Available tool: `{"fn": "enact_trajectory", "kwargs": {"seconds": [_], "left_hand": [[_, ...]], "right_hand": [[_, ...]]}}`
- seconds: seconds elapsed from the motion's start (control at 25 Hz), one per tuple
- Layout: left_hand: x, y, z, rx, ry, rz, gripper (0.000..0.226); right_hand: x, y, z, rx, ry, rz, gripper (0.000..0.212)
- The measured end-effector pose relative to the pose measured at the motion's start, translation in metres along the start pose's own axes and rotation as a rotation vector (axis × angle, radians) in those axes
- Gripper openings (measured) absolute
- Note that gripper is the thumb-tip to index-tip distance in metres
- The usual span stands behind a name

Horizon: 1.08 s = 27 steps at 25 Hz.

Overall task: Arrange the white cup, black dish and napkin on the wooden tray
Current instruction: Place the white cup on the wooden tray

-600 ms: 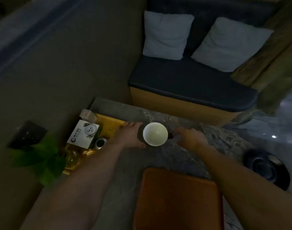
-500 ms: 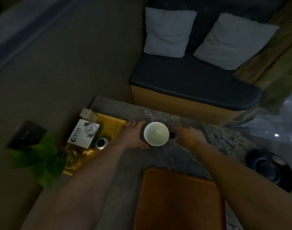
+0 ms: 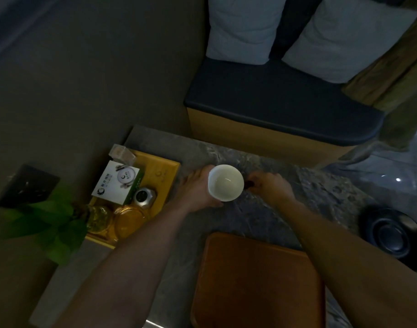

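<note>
The white cup (image 3: 225, 182) stands upright on the counter (image 3: 262, 216), beyond the wooden tray (image 3: 257, 282). The left hand (image 3: 195, 188) wraps its grip around the cup's left wall. The right hand (image 3: 272, 185) pinches a small dark item just right of the cup; its identity is unclear. The tray lies directly toward the person.

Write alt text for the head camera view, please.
A left hand holds a white cup above a grey stone table; the right hand pinches something small and dark beside it. A bare wooden tray lies nearer.
</note>
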State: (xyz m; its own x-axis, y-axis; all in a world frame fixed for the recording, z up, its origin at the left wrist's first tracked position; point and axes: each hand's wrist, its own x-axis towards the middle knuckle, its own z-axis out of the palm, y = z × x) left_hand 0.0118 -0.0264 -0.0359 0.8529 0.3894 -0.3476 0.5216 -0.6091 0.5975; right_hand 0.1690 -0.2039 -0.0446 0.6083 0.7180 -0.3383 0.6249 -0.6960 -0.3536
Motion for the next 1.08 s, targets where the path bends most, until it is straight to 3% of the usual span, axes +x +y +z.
{"fn": "enact_trajectory", "kwargs": {"seconds": [0.32,1.08], "left_hand": [[-0.005,0.007,0.000,-0.080,-0.030,-0.047,0.111],[-0.119,-0.002,0.033,-0.291,-0.021,0.109,0.107]], "right_hand": [[-0.013,0.001,0.006,0.041,0.068,0.023,0.009],[-0.158,-0.018,0.039,0.325,0.141,0.042,0.013]]}}
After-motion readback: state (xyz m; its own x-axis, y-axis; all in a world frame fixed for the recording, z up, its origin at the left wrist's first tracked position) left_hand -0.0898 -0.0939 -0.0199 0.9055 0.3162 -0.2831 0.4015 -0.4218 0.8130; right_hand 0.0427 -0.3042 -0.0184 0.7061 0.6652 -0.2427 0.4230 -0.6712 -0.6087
